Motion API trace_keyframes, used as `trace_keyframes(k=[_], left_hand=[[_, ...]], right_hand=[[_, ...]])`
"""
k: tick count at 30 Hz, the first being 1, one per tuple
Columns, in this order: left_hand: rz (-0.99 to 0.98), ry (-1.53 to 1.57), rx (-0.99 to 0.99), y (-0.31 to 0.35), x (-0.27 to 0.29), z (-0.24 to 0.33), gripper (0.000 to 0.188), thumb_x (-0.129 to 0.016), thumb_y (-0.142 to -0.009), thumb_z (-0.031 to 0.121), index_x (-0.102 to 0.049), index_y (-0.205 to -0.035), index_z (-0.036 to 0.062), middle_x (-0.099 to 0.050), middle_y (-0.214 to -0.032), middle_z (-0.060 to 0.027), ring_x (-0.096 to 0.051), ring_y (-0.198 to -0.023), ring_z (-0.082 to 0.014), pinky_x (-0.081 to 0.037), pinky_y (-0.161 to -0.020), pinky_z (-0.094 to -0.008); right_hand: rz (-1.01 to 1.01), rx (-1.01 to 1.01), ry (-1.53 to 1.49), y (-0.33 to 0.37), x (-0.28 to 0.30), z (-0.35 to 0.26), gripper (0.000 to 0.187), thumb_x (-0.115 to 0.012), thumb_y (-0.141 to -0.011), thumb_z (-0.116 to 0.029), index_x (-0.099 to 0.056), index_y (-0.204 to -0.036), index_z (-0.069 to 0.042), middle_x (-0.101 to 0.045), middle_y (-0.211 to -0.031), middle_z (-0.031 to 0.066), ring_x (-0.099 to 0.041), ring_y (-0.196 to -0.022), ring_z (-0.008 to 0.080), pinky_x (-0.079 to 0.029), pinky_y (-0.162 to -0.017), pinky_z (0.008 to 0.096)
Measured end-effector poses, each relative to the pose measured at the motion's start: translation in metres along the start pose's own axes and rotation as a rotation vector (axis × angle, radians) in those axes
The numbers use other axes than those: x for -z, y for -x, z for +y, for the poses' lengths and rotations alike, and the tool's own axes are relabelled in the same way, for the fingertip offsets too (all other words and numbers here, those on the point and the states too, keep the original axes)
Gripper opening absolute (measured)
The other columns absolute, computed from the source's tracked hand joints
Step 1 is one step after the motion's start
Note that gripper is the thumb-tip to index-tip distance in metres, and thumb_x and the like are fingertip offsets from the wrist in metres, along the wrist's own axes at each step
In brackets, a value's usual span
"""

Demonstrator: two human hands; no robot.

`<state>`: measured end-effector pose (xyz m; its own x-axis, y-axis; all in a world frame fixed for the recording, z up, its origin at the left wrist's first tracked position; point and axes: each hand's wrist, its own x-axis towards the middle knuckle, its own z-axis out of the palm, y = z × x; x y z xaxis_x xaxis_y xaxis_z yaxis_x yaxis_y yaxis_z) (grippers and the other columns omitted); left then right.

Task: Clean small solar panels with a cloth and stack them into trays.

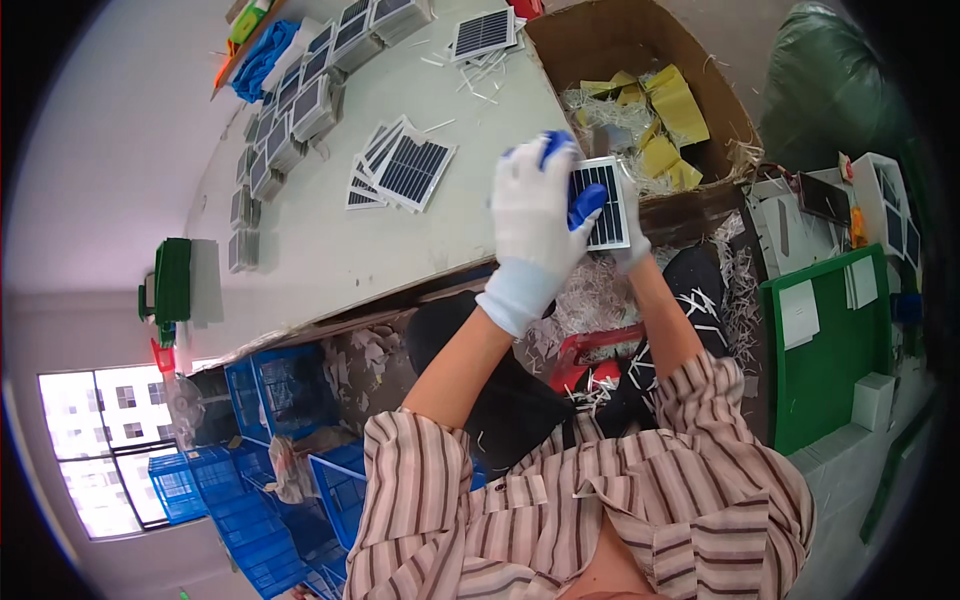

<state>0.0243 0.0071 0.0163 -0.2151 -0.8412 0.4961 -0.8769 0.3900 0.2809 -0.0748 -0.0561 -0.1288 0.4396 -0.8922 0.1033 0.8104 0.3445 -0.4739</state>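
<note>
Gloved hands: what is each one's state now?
White-gloved left hand: thumb over dark rectangular white-edged solar panel; grip unclear.
Right hand: at panel's edge; grip hidden.

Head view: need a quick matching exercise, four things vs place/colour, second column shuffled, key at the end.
Things
1. striped panel
2. cardboard box
3. big sack
4. crates

Place or colour
a. green, upper right
b. brown, with yellow pieces inside
c. blue, lower left, near the window
d. between the left hand and the right hand

Pairs: 1-d, 2-b, 3-a, 4-c
</note>
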Motion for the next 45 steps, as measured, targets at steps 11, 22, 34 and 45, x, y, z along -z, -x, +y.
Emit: trace_keyframes(k=[11,22,34,45], left_hand=[[0.042,0.023,-0.016,0.001,-0.019,0.004,0.038,-0.061,-0.069,-0.001,-0.062,-0.106,0.0069,-0.059,-0.111,-0.0123,-0.053,-0.107,-0.0333,-0.042,-0.093,-0.0418],[0.026,-0.154,0.068,-0.005,-0.017,0.009,0.04,-0.065,-0.07,0.009,-0.059,-0.109,0.0031,-0.056,-0.109,-0.0158,-0.051,-0.104,-0.0358,-0.041,-0.091,-0.0446],[-0.094,-0.239,0.131,-0.006,0.005,-0.003,0.046,-0.066,-0.069,0.006,-0.058,-0.114,0.0048,-0.055,-0.116,-0.0148,-0.05,-0.108,-0.0363,-0.04,-0.094,-0.0438],[-0.057,-0.164,-0.073,-0.003,-0.01,-0.004,0.042,-0.064,-0.067,0.002,-0.063,-0.108,0.0097,-0.058,-0.11,-0.0105,-0.052,-0.103,-0.0328,-0.041,-0.091,-0.0424]], right_hand=[[0.006,-0.01,0.706,0.064,-0.004,-0.021,0.022,-0.072,-0.076,-0.016,-0.064,-0.089,0.0,-0.064,-0.072,0.0031,-0.059,-0.063,0.0092,-0.049,-0.06,0.0249],[0.361,0.361,0.804,0.064,-0.014,0.031,0.029,-0.059,-0.086,0.001,-0.049,-0.112,-0.002,-0.062,-0.095,0.0053,-0.06,-0.084,0.0107,-0.05,-0.075,0.0247],[0.171,-0.008,0.364,0.026,0.006,-0.005,0.022,-0.063,-0.085,-0.014,-0.06,-0.101,0.0,-0.063,-0.088,0.0016,-0.059,-0.076,0.0087,-0.049,-0.068,0.0242],[-0.254,-0.215,1.07,0.09,-0.011,-0.03,0.017,-0.073,-0.071,-0.01,-0.063,-0.082,-0.001,-0.064,-0.07,0.0053,-0.06,-0.063,0.01,-0.048,-0.062,0.0249]])
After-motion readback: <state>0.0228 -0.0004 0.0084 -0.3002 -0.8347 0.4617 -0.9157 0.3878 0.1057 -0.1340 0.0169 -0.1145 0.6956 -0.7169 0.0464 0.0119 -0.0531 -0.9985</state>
